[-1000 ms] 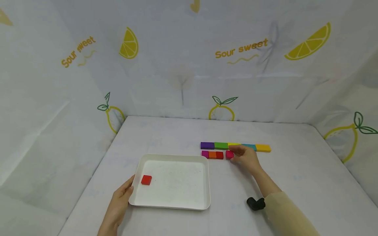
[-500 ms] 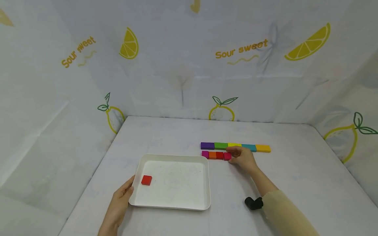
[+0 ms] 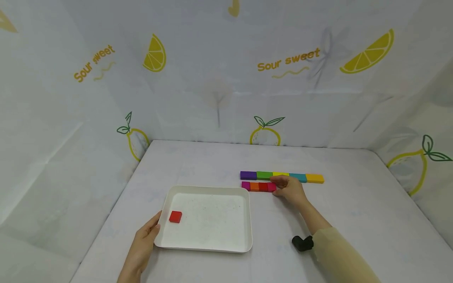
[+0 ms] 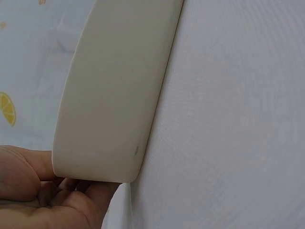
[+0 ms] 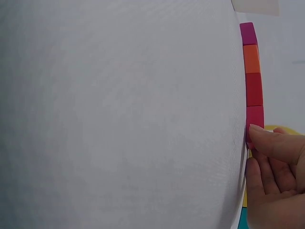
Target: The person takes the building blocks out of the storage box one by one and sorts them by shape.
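Observation:
My right hand [image 3: 291,190] pinches a pink block [image 5: 255,116] between thumb and fingers. That block sits at the right end of the front row, against a red block [image 3: 263,187]. Further left in the same row are an orange block [image 3: 254,186] and a magenta block [image 3: 245,186]. My left hand [image 3: 142,241] grips the left side of a white tray [image 3: 203,249], its thumb and curled fingers at the tray's corner in the left wrist view [image 4: 66,191]. Inside the tray, near its left wall, lies a single red block [image 3: 175,216].
Just behind the front row runs a row of longer blocks: purple [image 3: 248,175], green [image 3: 264,175], yellow [image 3: 280,173], blue [image 3: 298,177] and orange-yellow [image 3: 314,178]. A black device [image 3: 302,243] is at my right wrist. A lemon-printed cloth [image 3: 198,102] hangs behind the table.
My right hand has slid the pink block left, closing the gap to the red block. The left hand and tray have stayed in place.

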Available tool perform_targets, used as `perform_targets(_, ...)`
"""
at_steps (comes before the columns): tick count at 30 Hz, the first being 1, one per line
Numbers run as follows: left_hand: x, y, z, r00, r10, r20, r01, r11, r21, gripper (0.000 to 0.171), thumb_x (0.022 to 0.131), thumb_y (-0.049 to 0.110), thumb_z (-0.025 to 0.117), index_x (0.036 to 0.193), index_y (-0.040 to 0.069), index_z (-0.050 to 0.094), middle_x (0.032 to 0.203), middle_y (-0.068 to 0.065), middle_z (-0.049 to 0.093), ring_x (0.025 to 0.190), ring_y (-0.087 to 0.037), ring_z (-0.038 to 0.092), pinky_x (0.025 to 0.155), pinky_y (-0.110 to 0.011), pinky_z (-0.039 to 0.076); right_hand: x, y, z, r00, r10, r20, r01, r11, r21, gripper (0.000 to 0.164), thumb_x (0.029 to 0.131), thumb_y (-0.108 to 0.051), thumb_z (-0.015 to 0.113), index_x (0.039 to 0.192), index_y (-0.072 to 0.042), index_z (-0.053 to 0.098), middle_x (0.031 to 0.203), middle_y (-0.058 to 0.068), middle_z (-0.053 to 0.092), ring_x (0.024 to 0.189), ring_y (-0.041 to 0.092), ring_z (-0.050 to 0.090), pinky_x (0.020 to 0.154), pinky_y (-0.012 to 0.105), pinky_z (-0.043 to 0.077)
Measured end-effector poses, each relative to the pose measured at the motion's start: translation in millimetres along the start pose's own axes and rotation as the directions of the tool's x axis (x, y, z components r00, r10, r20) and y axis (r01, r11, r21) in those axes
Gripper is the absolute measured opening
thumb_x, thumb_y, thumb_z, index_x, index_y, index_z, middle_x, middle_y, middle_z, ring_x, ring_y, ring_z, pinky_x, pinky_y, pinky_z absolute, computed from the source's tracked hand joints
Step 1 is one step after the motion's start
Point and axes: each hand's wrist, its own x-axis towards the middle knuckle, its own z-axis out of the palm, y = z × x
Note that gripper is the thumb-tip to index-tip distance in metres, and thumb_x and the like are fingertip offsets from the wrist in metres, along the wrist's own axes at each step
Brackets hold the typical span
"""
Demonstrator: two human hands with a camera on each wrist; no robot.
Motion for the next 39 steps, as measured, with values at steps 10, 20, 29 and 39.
perform_targets(10, 1.2, 0.3, 1.1, 1.0, -0.001, 0.0, 0.001, 1.0, -0.001, 0.051, 0.108, 0.012, 0.033, 0.157, 0.006, 0.023, 0.166, -0.012, 0.019, 0.155, -0.029, 0.015, 0.107, -0.006, 0.033, -1.3, -2.6, -1.0, 1.0, 0.007, 0.001, -0.007, 1.0, -0.008, 0.046, 0.085, 0.002, 0.072, 0.13, -0.006, 0.064, 0.136, 0.018, 0.062, 0.128, 0.036, 0.058, 0.103, 0.042, 0.053)
perform_targets(20, 0.4, 0.1, 1.2, 1.0, -0.007, -0.005, 0.007, 1.0, 0.001, 0.051, 0.108, 0.012, 0.033, 0.157, 0.006, 0.023, 0.166, -0.013, 0.02, 0.155, -0.03, 0.016, 0.119, -0.031, 0.028, -0.6, 0.0, -2.3, 1.0, 0.001, 0.017, -0.001, 1.0, 0.026, 0.05, 0.084, 0.002, 0.073, 0.132, -0.006, 0.062, 0.138, 0.018, 0.061, 0.13, 0.036, 0.057, 0.104, 0.042, 0.052)
perform_targets(29, 1.3, 0.0, -0.2, 1.0, -0.002, 0.002, 0.002, 1.0, -0.005, 0.051, 0.108, 0.011, 0.032, 0.157, 0.005, 0.022, 0.166, -0.013, 0.018, 0.155, -0.031, 0.013, 0.123, -0.044, 0.022, -6.1, -10.2, -2.5, 0.999, -0.015, -0.041, 0.015, 1.0, 0.01, 0.05, 0.085, 0.0, 0.072, 0.133, -0.007, 0.062, 0.137, 0.017, 0.061, 0.132, 0.035, 0.055, 0.109, 0.044, 0.047)
perform_targets(39, 2.3, -1.0, -1.1, 1.0, -0.006, 0.004, 0.006, 1.0, -0.009, 0.051, 0.108, 0.01, 0.033, 0.157, 0.005, 0.021, 0.166, -0.013, 0.017, 0.155, -0.031, 0.014, 0.122, -0.044, 0.021, -30.3, -77.3, 40.4, 0.994, -0.097, 0.056, 0.081, 0.969, 0.234, 0.045, 0.082, -0.003, 0.078, 0.126, -0.01, 0.067, 0.132, 0.014, 0.066, 0.127, 0.033, 0.06, 0.102, 0.038, 0.054)
